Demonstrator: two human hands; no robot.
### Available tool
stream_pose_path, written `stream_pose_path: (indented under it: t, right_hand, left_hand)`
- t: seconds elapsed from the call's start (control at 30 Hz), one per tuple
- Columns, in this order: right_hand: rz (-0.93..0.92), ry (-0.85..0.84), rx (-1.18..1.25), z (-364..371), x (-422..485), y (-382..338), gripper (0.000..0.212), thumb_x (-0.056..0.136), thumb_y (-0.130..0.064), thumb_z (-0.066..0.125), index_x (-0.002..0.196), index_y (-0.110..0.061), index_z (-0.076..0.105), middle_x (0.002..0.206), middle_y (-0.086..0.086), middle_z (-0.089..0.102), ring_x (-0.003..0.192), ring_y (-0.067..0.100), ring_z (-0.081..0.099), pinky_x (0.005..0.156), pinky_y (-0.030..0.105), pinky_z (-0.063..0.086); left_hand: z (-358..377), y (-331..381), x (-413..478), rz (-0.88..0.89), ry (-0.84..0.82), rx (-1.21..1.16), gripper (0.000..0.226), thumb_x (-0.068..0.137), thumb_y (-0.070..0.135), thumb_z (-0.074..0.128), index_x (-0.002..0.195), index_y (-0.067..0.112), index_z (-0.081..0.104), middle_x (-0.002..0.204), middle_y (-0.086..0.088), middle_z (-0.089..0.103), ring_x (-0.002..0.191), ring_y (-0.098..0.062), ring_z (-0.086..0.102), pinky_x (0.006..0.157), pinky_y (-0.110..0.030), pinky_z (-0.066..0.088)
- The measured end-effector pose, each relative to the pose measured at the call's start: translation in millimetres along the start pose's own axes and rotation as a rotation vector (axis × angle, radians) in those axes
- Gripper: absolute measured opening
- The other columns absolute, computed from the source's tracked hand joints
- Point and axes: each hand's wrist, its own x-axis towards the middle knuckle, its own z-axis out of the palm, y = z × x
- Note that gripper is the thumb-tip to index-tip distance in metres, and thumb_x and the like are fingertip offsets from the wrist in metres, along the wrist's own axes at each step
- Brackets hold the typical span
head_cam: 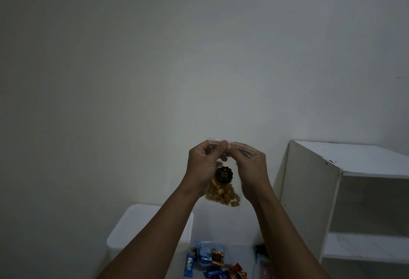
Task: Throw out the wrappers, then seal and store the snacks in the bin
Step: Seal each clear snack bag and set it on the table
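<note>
Hands: left hand [204, 163] and right hand [250, 168] are pinched on the clear snack bag [223, 190] top, held midair; sealing step judged underway; zip strip to be pressed shut next, then binned.

Both hands are raised before a bare wall [155, 57], with open air above them and to either side. Below the forearms, wrapped snacks [212, 261] crowd the surface, so little bare space lies between them. A white bin [124, 232] stands low on the left. A white shelf unit [314, 190] blocks the right side; its compartments open rightward.
</note>
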Motion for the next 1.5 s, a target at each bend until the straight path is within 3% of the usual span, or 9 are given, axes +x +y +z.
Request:
stream_pose_path:
  t: [0.2, 0.4, 0.57, 0.73, 0.83, 0.97, 1.17, 1.33, 1.5]
  right_hand:
    - [-0.060, 0.154, 0.003, 5.8, -0.1, -1.3, 0.006, 0.084, -0.013, 0.077, 0.087, -0.018, 0.078, 0.081, -0.006, 0.078, 0.081, 0.005, 0.072, 0.067, 0.012, 0.054]
    - [-0.056, 0.266, 0.045, -5.6, 7.8, 0.3, 0.002, 0.082, -0.012, 0.079, 0.080, -0.014, 0.078, 0.078, 0.004, 0.076, 0.075, 0.011, 0.069, 0.072, 0.023, 0.057]
    - [-0.003, 0.368, 0.149, -7.9, 12.2, 1.4, 0.008, 0.087, -0.014, 0.074, 0.084, -0.006, 0.077, 0.070, -0.002, 0.072, 0.071, 0.004, 0.067, 0.068, 0.017, 0.051]
    - [0.029, 0.394, 0.178, -8.9, 14.2, 1.8, 0.017, 0.093, -0.021, 0.066, 0.086, -0.012, 0.078, 0.083, 0.005, 0.075, 0.088, 0.019, 0.068, 0.083, 0.037, 0.053]
    - [0.003, 0.367, 0.159, -10.3, 13.1, -1.1, 0.018, 0.094, -0.023, 0.064, 0.084, -0.016, 0.077, 0.079, 0.001, 0.073, 0.085, 0.015, 0.066, 0.082, 0.034, 0.050]
    - [-0.012, 0.206, 0.042, -1.2, 7.6, -0.1, 0.022, 0.092, -0.026, 0.066, 0.078, -0.012, 0.075, 0.070, 0.001, 0.068, 0.073, 0.010, 0.062, 0.074, 0.029, 0.049]
    - [-0.051, 0.105, -0.053, 0.3, 5.8, 3.7, 0.017, 0.093, -0.025, 0.066, 0.084, -0.016, 0.077, 0.074, -0.003, 0.074, 0.071, 0.004, 0.068, 0.061, 0.011, 0.050]
    - [-0.024, 0.145, -0.056, 5.8, 7.3, 6.0, 0.018, 0.092, -0.023, 0.068, 0.081, -0.011, 0.075, 0.069, -0.001, 0.071, 0.064, 0.003, 0.063, 0.059, 0.016, 0.050]
    - [0.008, 0.230, -0.014, 9.0, 10.1, 5.1, 0.023, 0.090, -0.022, 0.069, 0.072, -0.009, 0.072, 0.062, -0.002, 0.065, 0.058, 0.003, 0.057, 0.054, 0.015, 0.049]
  left_hand:
    - [11.8, 4.7, -2.1, 0.121, 0.151, 0.079, 0.022, 0.093, 0.029, 0.065, 0.089, 0.008, 0.071, 0.069, 0.005, 0.068, 0.063, -0.004, 0.061, 0.067, -0.020, 0.049]
    - [12.4, 8.1, -0.8, 0.143, 0.188, 0.079, 0.022, 0.092, 0.032, 0.066, 0.084, 0.011, 0.070, 0.064, 0.001, 0.065, 0.065, -0.009, 0.061, 0.075, -0.034, 0.053]
    - [15.8, 8.1, 0.6, 0.115, 0.183, 0.022, 0.023, 0.092, 0.033, 0.065, 0.079, 0.014, 0.067, 0.064, 0.001, 0.064, 0.065, -0.012, 0.061, 0.079, -0.041, 0.057]
    - [17.8, 9.8, 2.0, 0.053, 0.152, -0.096, 0.027, 0.097, 0.031, 0.057, 0.083, 0.012, 0.070, 0.068, 0.000, 0.063, 0.066, -0.013, 0.061, 0.077, -0.038, 0.057]
    - [16.8, 10.1, 2.0, 0.070, 0.159, -0.090, 0.030, 0.100, 0.031, 0.052, 0.087, 0.013, 0.072, 0.070, 0.001, 0.065, 0.067, -0.014, 0.063, 0.074, -0.036, 0.058]
    - [15.4, 7.5, 4.3, 0.096, 0.214, -0.032, 0.029, 0.099, 0.033, 0.054, 0.087, 0.014, 0.073, 0.072, 0.002, 0.067, 0.067, -0.013, 0.065, 0.071, -0.034, 0.060]
    - [8.9, 8.5, 2.3, -0.012, 0.011, -0.037, 0.021, 0.087, 0.029, 0.071, 0.094, 0.010, 0.074, 0.084, -0.007, 0.073, 0.079, -0.021, 0.067, 0.079, -0.040, 0.059]
    - [9.5, 3.9, 2.5, 0.028, 0.068, 0.046, 0.014, 0.091, 0.027, 0.068, 0.093, 0.014, 0.074, 0.083, -0.007, 0.073, 0.073, -0.016, 0.064, 0.078, -0.041, 0.059]
    - [13.3, 8.4, 3.1, 0.007, 0.131, 0.022, 0.017, 0.094, 0.025, 0.064, 0.088, 0.013, 0.074, 0.074, 0.000, 0.069, 0.068, -0.013, 0.062, 0.066, -0.030, 0.055]
